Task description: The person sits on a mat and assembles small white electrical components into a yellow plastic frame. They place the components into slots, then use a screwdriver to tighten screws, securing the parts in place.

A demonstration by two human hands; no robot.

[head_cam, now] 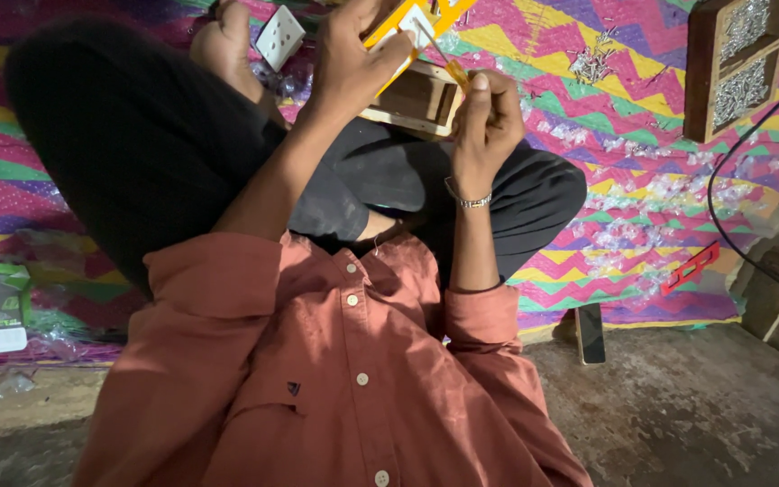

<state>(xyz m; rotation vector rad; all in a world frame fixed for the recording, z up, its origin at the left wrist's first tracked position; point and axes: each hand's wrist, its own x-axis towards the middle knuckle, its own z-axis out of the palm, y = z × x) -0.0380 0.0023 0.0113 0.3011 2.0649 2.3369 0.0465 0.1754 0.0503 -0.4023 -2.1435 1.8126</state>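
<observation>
While the person sat cross-legged on the zigzag-patterned mat (642,99), a wooden compartment tray of screws (737,63) stood at the far right, well apart from the hands. Nearer the middle, a small wooden box (412,99) rested on the lap, just below both hands. At the far middle, the left hand (353,63) was closed around a yellow-and-white packet (416,20), raised over the box. Beside it, the right hand (484,113) had its fingers curled shut, pinching a thin orange strip (455,70) that ran up to the packet. A white socket plate (279,36) lay far left.
</observation>
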